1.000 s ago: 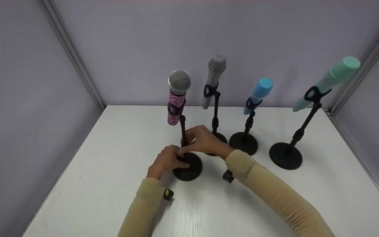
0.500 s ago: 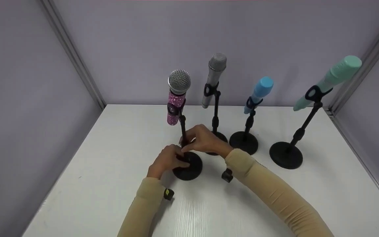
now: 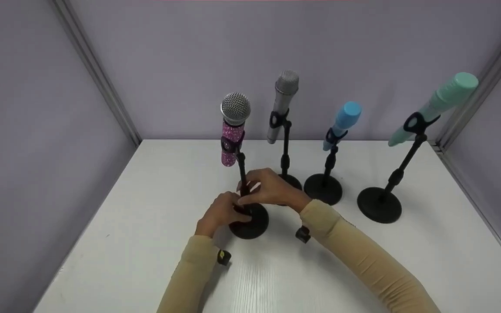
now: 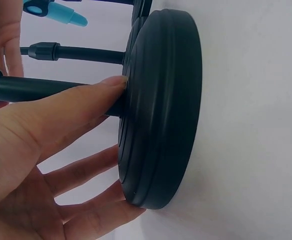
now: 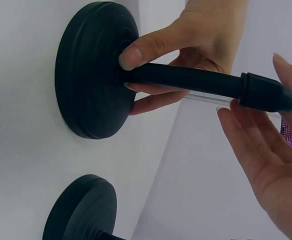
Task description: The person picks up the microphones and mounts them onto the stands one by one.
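A black microphone stand holds a pink glittery microphone (image 3: 229,157) with a silver mesh head, tilted in its clip. My left hand (image 3: 220,213) grips the stand low down, thumb on the round base (image 4: 161,110) beside the pole and fingers at the base's far edge, as the left wrist view shows. Higher on the same pole, my right hand (image 3: 272,189) has its thumb and fingers around the collar (image 5: 261,92). The base stands flat on the white table (image 3: 155,182). In the head view, the hands partly hide the lower pole.
Right of the hands stand more microphones on black stands: a silver microphone (image 3: 282,102), a blue microphone (image 3: 345,117) and a mint green microphone (image 3: 446,98). The silver one's base is partly behind my right hand. Grey panels (image 3: 181,65) enclose the table's back and sides.
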Motion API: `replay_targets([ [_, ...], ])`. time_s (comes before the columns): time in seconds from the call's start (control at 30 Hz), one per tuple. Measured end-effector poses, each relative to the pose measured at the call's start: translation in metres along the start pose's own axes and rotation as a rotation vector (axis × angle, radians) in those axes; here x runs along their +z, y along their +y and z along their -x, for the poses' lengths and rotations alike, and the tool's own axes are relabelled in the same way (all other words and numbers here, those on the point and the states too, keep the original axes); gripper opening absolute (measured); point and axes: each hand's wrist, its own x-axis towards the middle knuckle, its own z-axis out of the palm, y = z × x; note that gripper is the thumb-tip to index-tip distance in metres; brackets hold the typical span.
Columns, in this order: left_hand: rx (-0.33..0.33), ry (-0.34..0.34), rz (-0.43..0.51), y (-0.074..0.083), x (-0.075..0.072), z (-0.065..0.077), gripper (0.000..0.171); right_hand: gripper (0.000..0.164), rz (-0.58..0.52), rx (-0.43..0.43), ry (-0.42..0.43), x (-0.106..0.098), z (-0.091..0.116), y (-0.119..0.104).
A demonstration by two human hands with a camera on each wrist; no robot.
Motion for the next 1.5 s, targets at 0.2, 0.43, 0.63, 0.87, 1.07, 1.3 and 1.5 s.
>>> replay_targets([
  [0.2,-0.033,0.022,0.009,0.0021,-0.0005,0.0011,0.030,0.028,0.071,-0.047,0.105,0.0054,-0.0018,0.0026],
  [0.43,-0.049,0.016,-0.003,0.0025,0.0007,0.0006,0.027,0.022,0.060,-0.042,0.113,0.0057,-0.0013,0.0018],
  [0.63,-0.041,0.010,0.006,0.0016,0.0016,-0.0008,0.023,0.017,0.020,-0.020,0.087,0.0053,0.0001,0.0010],
  [0.87,-0.008,-0.009,0.005,0.0003,0.0021,-0.0027,0.015,0.016,0.016,-0.040,0.067,0.0076,0.0006,0.0019],
  [1.07,0.009,-0.009,0.007,-0.0001,0.0020,-0.0032,0.015,0.016,-0.004,-0.041,0.066,0.0084,0.0010,0.0030],
  [1.3,-0.006,-0.003,0.005,-0.0011,0.0004,-0.0015,0.023,0.029,0.000,-0.089,0.072,0.0079,-0.0006,0.0052],
  [1.5,0.014,0.011,0.017,-0.0005,0.0009,-0.0015,0.022,0.019,0.005,-0.088,0.081,0.0078,0.0003,0.0029],
])
